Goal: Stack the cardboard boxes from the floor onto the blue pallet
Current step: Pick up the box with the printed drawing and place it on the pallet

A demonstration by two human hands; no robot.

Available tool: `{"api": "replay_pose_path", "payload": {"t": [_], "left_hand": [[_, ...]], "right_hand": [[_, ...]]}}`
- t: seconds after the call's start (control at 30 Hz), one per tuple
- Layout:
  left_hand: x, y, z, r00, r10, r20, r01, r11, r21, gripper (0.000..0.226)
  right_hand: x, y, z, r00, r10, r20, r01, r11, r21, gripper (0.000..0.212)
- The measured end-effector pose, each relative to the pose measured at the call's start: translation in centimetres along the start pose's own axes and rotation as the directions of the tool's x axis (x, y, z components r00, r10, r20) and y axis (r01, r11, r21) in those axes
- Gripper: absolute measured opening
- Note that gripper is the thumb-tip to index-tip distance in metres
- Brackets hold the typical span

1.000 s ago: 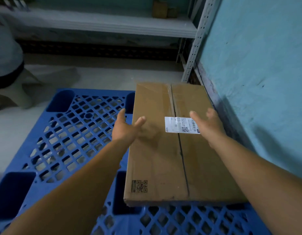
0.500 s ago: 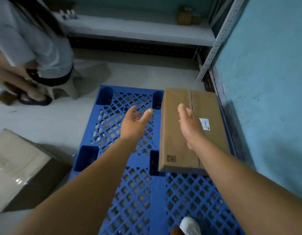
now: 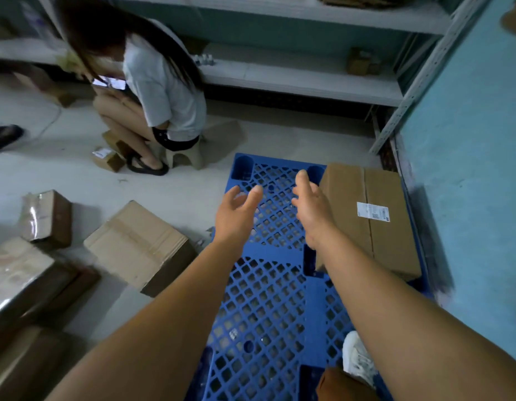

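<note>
A flat cardboard box (image 3: 378,215) with a white label lies on the right side of the blue pallet (image 3: 268,299), close to the teal wall. My left hand (image 3: 236,212) and my right hand (image 3: 311,209) hover over the pallet's grid, left of that box, fingers relaxed and holding nothing. Several more cardboard boxes lie on the floor to the left: a large tan one (image 3: 138,247), a small taped one (image 3: 47,218) and bigger ones (image 3: 22,282) at the left edge.
A person (image 3: 152,91) crouches on a low stool (image 3: 190,157) beyond the pallet's far left corner, small parcels (image 3: 107,159) by their feet. Metal shelving (image 3: 294,79) runs along the back. The teal wall (image 3: 468,169) borders the pallet's right. My white shoe (image 3: 358,363) stands on the pallet.
Both hands have come off the box on the pallet and shifted left over the open grid. The view has pulled back and turned left, bringing the floor boxes and the crouching person into view.
</note>
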State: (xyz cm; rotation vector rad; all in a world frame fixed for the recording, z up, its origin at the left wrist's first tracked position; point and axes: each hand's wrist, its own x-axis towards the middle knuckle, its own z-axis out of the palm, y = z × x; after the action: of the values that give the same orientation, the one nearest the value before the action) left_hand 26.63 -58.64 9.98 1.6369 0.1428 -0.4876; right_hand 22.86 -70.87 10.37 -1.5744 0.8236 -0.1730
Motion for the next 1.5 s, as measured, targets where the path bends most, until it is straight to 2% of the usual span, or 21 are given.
{"api": "replay_pose_path", "payload": {"t": [0.27,0.5,0.83,1.1,1.27,1.4,1.5], "left_hand": [[-4.8,0.0,-10.6,0.992,-0.003,-0.127,-0.008,0.996,-0.088,0.069],[-7.9,-0.7,-16.0,0.974,-0.026,-0.224,-0.008,0.989,-0.149,0.066],[-13.2,-3.4,-21.9,0.887,-0.053,-0.460,-0.031,0.985,-0.172,0.070],[-20.8,-6.2,-24.2,0.764,-0.098,-0.637,-0.048,0.977,-0.208,0.068],[-25.8,-8.8,-26.5,0.693,-0.130,-0.709,-0.064,0.969,-0.240,0.071],[-29.2,-10.8,-28.9,0.606,-0.192,-0.772,-0.077,0.952,-0.297,0.069],[-31.6,-12.5,-31.3,0.559,-0.234,-0.796,-0.094,0.936,-0.340,0.066]], "right_hand": [[-7.9,-0.5,7.5,0.991,0.038,0.131,-0.036,0.999,-0.015,0.064],[-11.4,-0.7,11.9,0.971,0.011,0.239,0.007,0.997,-0.078,0.065],[-17.0,-0.5,17.3,0.892,-0.013,0.452,0.064,0.993,-0.098,0.061],[-22.6,1.3,19.1,0.765,0.009,0.644,0.120,0.980,-0.156,0.066],[-26.9,2.8,20.6,0.659,0.052,0.750,0.146,0.970,-0.196,0.068],[-30.8,4.1,22.8,0.590,0.071,0.804,0.177,0.961,-0.214,0.065],[-33.8,5.2,24.9,0.512,0.108,0.852,0.185,0.955,-0.232,0.062]]}}
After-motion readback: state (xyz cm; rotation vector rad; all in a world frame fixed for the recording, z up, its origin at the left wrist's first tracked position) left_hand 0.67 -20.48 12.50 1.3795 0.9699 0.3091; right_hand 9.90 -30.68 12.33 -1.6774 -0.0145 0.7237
